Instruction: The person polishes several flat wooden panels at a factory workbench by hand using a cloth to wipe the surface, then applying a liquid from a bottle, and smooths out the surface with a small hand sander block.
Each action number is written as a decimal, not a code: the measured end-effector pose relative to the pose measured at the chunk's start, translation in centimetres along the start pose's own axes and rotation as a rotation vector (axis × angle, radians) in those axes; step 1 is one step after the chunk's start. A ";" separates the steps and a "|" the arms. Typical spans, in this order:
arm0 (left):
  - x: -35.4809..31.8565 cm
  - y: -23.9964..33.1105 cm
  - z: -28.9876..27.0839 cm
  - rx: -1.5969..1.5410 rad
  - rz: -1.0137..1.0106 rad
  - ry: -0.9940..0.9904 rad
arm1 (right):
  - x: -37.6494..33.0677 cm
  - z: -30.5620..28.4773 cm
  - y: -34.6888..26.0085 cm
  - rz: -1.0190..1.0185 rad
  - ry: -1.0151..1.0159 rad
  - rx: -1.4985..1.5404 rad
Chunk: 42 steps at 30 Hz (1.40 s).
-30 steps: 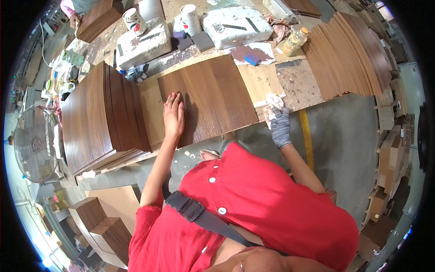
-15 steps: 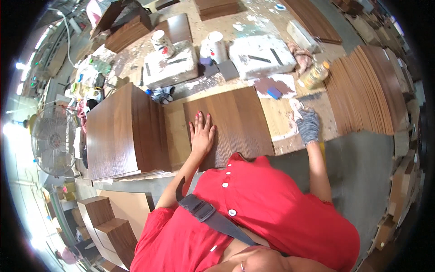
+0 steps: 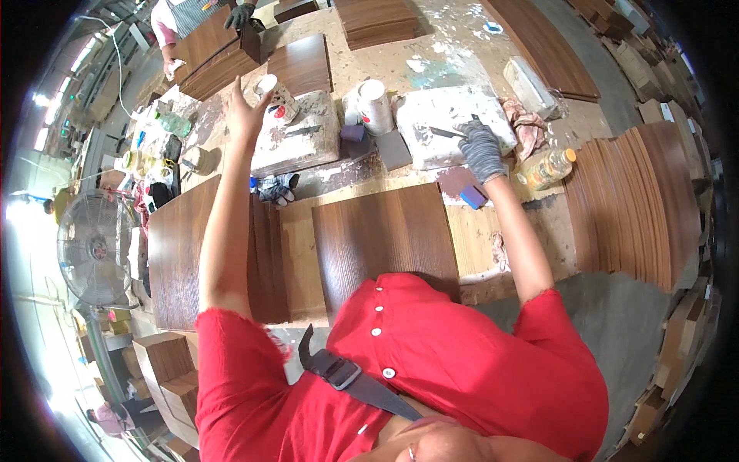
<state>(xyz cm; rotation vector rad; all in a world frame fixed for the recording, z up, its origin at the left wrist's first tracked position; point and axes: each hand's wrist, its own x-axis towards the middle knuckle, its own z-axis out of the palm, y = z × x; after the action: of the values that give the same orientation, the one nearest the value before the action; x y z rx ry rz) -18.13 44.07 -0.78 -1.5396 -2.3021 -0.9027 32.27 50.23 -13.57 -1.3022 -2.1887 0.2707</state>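
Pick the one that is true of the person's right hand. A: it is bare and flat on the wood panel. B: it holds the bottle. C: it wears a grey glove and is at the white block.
C: the right hand wears a grey glove and rests on the white block, where a dark tool lies.

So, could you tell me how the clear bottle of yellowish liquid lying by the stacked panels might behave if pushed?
The bottle lies on its side, so it would probably roll. It looks like thin plastic, likely light and slightly squashy. The gloved right hand is nearby, not touching it.
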 end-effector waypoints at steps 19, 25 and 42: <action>-0.8 -10.5 -11.9 -0.959 -0.306 0.159 | 5.3 -2.2 -4.0 0.399 -0.247 1.081; -6.9 -16.6 -11.6 -1.285 -0.587 0.501 | 12.4 0.3 -15.8 0.172 -0.545 0.935; -7.5 -13.3 -12.0 -1.036 -0.465 0.266 | 23.5 18.3 -34.5 -0.489 -0.345 -0.510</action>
<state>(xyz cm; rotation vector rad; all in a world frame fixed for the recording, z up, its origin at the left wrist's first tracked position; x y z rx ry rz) -28.60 27.75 0.02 -0.9716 -2.0794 -2.5135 -12.14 55.03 -4.44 -0.9524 -2.9164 -0.2960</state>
